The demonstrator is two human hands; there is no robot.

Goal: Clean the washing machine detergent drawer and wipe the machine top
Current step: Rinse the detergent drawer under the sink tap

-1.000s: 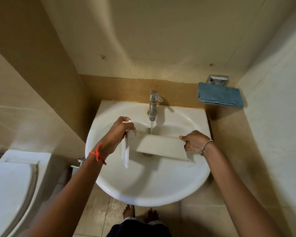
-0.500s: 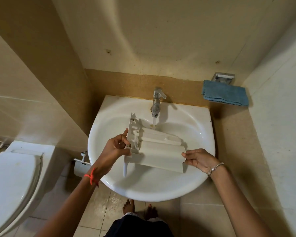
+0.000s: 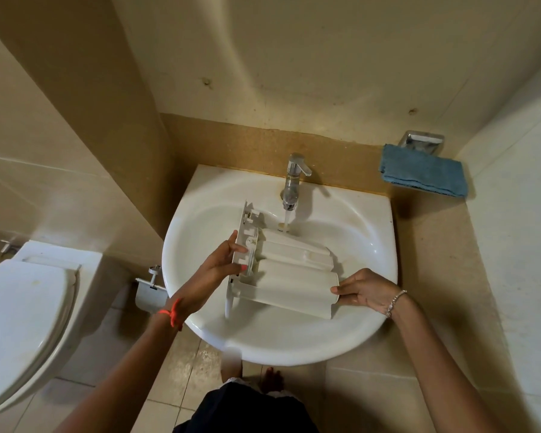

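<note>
Bare feet on the tiled floor, tight against the near rim of the sink (image 3: 294,351).

Your left hand (image 3: 219,270) grips the detergent drawer (image 3: 297,276) by its front panel, thumb across the ribbed inner side and fingers behind it. Your right hand (image 3: 366,293) pinches the drawer's right end with its fingertips. The drawer hangs over the basin, held up between both hands and not resting on it.

Change: a second ago you had it tipped up under the tap (image 3: 294,179) with one plain face toward you. Now it lies flatter and lower, with rounded lobes on top, likely the underside of the compartments. The water stream (image 3: 286,218) strikes only its far edge.

Judgement: the rinse is mid-way. You're turning the drawer to wash each face. I can't tell from here whether residue remains.

Farther right, a blue cloth (image 3: 425,175) sits folded on a wall holder, untouched. The washing machine is not in view, so the top wipe appears not yet begun.
</note>
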